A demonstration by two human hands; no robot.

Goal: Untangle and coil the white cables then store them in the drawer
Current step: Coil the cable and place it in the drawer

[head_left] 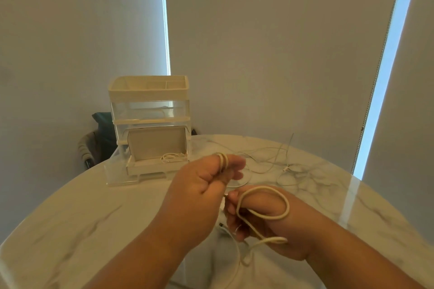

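Left hand (202, 185): fingers are curling in tight, and I am holding a few turns of cord (287, 204) wound round the fingertips at the top of the fist.

Right hand (265, 216): it is sitting just below and right of the left, almost touching it. Its fingers are curling inward and gripping a run of the same cord. A wide loop is lying over the back of this hand. A smaller, flatter loop is hanging under the wrist, and the tail is trailing toward me onto the table (94, 206). Something small and dark is showing just under my right fingers; I cannot tell whether it is the plug end.

Cord: thick, off-white, matt, round in section, looking braided.

Thin cables (270, 159): these are lying loose on the table beyond my right hand, well apart from it. They are sprawling in slack curves and crossing one another, and are much finer than the cord.

Drawer (115, 171): it is standing pulled out beyond my left hand. It is clear plastic, the lowest tier of an organiser (150, 91) with a cream open tray on top. A white box (157, 143) is sitting in it with its lid up, and a small coil (172, 157) of thin white cable is resting in the box's open base.

Table: round, polished, pale marble pattern with grey veins.
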